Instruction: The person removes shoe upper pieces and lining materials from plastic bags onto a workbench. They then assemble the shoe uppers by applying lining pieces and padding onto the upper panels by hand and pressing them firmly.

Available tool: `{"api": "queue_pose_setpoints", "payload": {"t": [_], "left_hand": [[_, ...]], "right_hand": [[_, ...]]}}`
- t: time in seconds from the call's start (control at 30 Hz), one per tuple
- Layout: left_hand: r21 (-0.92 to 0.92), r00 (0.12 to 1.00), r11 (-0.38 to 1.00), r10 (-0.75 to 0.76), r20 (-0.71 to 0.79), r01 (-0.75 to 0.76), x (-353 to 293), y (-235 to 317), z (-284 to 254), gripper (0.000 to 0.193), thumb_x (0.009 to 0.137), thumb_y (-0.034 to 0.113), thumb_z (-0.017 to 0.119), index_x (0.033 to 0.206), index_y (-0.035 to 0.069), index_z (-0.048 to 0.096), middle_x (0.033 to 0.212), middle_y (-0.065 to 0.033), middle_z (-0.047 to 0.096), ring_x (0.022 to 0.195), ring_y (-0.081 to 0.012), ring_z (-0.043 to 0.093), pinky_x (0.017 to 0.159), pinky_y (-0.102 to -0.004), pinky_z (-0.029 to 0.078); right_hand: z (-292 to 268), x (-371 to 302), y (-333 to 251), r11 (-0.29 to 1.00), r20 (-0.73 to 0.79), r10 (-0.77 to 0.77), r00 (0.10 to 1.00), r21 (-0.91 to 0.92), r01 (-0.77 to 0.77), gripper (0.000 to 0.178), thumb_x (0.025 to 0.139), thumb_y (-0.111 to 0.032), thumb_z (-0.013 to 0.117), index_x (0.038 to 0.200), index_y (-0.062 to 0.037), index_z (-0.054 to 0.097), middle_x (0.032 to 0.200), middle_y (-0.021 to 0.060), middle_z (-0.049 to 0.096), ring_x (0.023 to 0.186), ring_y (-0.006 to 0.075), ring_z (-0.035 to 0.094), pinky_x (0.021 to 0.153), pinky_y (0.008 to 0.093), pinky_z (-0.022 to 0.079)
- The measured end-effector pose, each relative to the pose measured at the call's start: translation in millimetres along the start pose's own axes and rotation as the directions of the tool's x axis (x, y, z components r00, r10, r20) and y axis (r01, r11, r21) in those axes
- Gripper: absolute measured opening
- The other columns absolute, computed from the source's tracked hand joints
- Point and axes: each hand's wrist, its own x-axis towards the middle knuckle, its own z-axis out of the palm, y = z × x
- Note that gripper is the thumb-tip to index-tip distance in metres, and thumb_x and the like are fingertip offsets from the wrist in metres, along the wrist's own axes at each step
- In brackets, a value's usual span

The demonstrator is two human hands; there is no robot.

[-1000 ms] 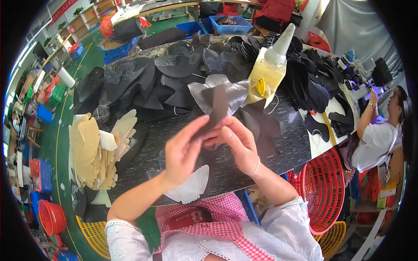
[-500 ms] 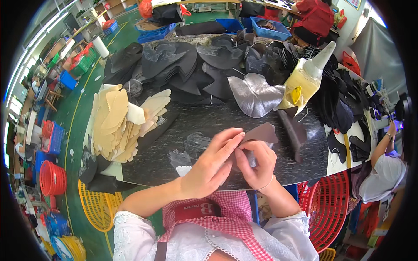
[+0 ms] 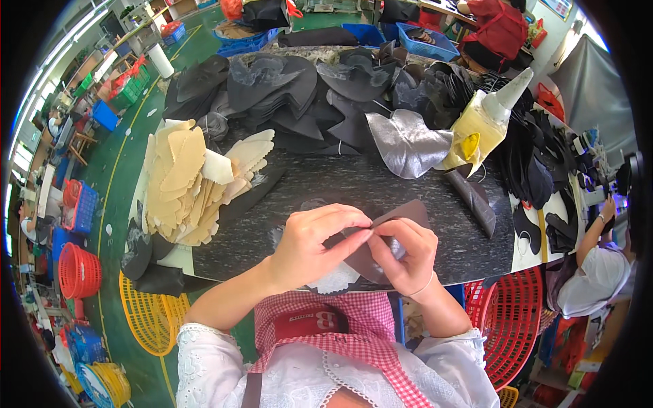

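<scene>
Both hands pinch a dark grey-brown shoe-upper piece (image 3: pixel 413 212) near the front edge of the black work surface (image 3: pixel 299 183). My left hand (image 3: pixel 309 238) is closed with its thumb and fingertips on the piece's edge. Right against it, my right hand (image 3: pixel 410 255) pinches the same piece, which spreads behind and below the fingers. A pale piece with a zigzag edge (image 3: pixel 333 279) shows below my left hand; I cannot tell whether it is joined to the dark one. Farther back, a silvery piece (image 3: pixel 408 144) lies against a squeeze bottle of yellowish glue (image 3: pixel 481 129).
Beige zigzag-edged pieces (image 3: pixel 180 170) are stacked at the left. Black cut pieces (image 3: pixel 272 95) are heaped along the back, with more (image 3: pixel 534 160) at the right. A curled dark piece (image 3: pixel 473 200) lies right of my hands. Baskets, yellow (image 3: pixel 153 316) and red (image 3: pixel 510 326), stand below the table.
My fingertips have come together along the dark piece's edge, and more of it shows below them. The pale zigzag-edged piece shows more. The curled dark piece appears at a different slant.
</scene>
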Motion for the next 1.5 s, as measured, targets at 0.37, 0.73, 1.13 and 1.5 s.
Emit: {"api": "queue_pose_setpoints", "payload": {"t": [0.37, 0.73, 1.13, 1.5], "left_hand": [[-0.675, 0.841, 0.611, -0.54, 0.026, 0.413, -20.8, -19.2, 6.1, 0.014, 0.093, 0.007, 0.055, 0.105, -0.001, 0.056, 0.1, -0.0096, 0.064, 0.09, -0.0159, 0.065, 0.083, -0.0298, 0.051], [-0.351, 0.973, 0.91, -0.23, 0.02, 0.222, -14.0, -11.0, 12.7, 0.058, 0.092, -0.004, 0.04, 0.146, 0.004, 0.024, 0.124, -0.0187, 0.059, 0.11, -0.0238, 0.061, 0.093, -0.0319, 0.048], [0.187, 1.0, 0.982, -0.002, -0.001, 0.002, -16.1, -22.9, -5.1, 0.056, 0.091, -0.008, 0.039, 0.144, -0.001, 0.026, 0.128, -0.0195, 0.055, 0.107, -0.0309, 0.063, 0.088, -0.0338, 0.051], [-0.167, 0.966, 0.953, -0.237, 0.103, 0.252, 12.5, -6.4, -2.7, 0.025, 0.087, 0.004, 0.06, 0.113, 0.002, 0.063, 0.094, -0.0094, 0.065, 0.083, -0.0165, 0.067, 0.074, -0.0276, 0.052]], "right_hand": [[17.6, -4.6, 20.8, 0.89, 0.001, 0.172, 0.985, 0.429, -0.156, 0.006, 0.075, 0.003, 0.062, 0.08, -0.0002, 0.064, 0.073, 0.0086, 0.068, 0.063, 0.0175, 0.065, 0.059, 0.0265, 0.049], [21.8, 3.8, 12.4, 0.999, -0.103, -0.037, 0.994, 0.013, 0.039, 0.012, 0.069, 0.002, 0.066, 0.078, -0.0027, 0.062, 0.075, 0.0099, 0.065, 0.062, 0.021, 0.064, 0.056, 0.0283, 0.047], [9.5, -8.9, 23.4, 0.892, -0.087, 0.267, 0.96, 0.399, -0.212, 0.013, 0.077, 0.002, 0.066, 0.067, -0.002, 0.058, 0.068, 0.0068, 0.066, 0.063, 0.0121, 0.063, 0.059, 0.0237, 0.047], [13.8, 13.0, 6.2, 0.999, -0.013, 0.017, 1.0, -0.042, -0.017, 0.015, 0.07, 0.002, 0.069, 0.067, -0.002, 0.055, 0.062, 0.0078, 0.056, 0.052, 0.0185, 0.056, 0.047, 0.0274, 0.043]]}}
